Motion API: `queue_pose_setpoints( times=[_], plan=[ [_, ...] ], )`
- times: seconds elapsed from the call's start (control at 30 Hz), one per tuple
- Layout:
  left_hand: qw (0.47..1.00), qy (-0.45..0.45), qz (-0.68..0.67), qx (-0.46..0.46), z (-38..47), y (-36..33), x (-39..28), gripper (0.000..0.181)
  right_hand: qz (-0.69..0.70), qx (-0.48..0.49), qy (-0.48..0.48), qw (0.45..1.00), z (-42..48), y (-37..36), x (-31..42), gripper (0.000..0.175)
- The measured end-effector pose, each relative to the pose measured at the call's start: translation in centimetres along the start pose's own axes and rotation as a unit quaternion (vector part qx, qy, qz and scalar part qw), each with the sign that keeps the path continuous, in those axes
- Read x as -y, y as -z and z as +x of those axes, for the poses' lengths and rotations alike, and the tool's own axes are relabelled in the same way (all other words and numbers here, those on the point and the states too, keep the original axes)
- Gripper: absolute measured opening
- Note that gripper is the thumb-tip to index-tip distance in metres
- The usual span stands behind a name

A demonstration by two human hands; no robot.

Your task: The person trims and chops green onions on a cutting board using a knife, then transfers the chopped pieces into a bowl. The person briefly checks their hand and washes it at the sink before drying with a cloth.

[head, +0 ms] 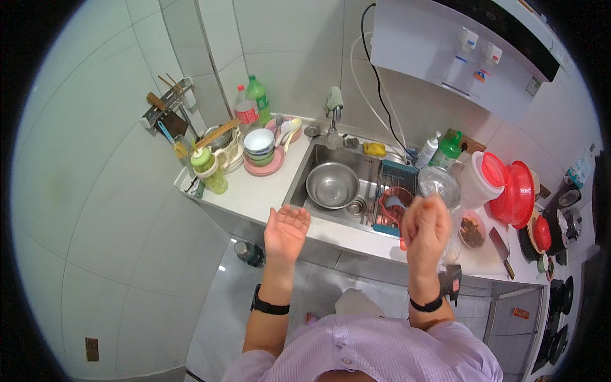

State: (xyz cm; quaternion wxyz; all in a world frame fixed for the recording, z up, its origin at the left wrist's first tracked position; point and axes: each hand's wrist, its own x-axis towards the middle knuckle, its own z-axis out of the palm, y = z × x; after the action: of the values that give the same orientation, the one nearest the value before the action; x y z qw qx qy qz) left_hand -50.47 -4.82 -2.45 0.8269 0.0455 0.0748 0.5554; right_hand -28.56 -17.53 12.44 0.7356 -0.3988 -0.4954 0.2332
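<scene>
My left hand (288, 232) is palm up with its fingers apart, in front of the counter edge left of the sink, and holds nothing. My right hand (428, 222) is raised near the sink's right end, curled and slightly blurred; whether something is inside it cannot be told. A stainless steel basin (332, 185) sits in the sink (305, 167). Beside it, a drain rack (400, 169) with teal ends carries a red strainer (395, 196) and a grey ladle. Clear plastic covers a bowl (439, 184) behind my right hand.
Stacked bowls (259, 142), a green bottle (215, 176) and pink plates stand on the left counter. At right are a pink bowl of food (471, 231), a cleaver (500, 248) on a cutting board and a red colander (518, 196). The faucet (334, 119) rises behind the sink.
</scene>
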Motion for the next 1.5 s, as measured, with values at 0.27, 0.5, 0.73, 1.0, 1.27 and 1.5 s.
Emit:
queue_pose_setpoints(
  times=[0.27,0.5,0.73,1.0,1.27,1.5],
  plan=[
    [0.998,0.009,0.047,0.041,4.6,-1.2,-3.8,0.06,-0.256,0.058,0.079,0.962,16.1,-4.4,-20.3,0.056],
    [0.989,0.013,0.046,0.139,11.9,-4.5,-6.5,0.081,-0.326,0.001,-0.034,0.945,28.6,-5.2,-35.9,0.104],
    [0.988,0.005,0.076,0.132,18.7,-4.7,-5.9,0.082,-0.256,-0.081,-0.082,0.96,35.0,-6.0,-42.1,0.106],
    [0.99,0.061,0.072,0.108,24.6,-4.7,-4.9,0.081,-0.272,-0.071,-0.063,0.958,35.1,-6.0,-42.2,0.04],
    [0.928,-0.072,0.303,0.206,30.2,-7.6,-4.1,0.077,0.208,-0.138,-0.192,0.949,24.2,-6.6,-33.4,0.036],
    [0.686,-0.255,0.635,0.247,32.3,-8.5,-2.1,0.066,0.349,-0.056,-0.376,0.856,15.1,-15.0,-27.1,0.043]
  ],
)
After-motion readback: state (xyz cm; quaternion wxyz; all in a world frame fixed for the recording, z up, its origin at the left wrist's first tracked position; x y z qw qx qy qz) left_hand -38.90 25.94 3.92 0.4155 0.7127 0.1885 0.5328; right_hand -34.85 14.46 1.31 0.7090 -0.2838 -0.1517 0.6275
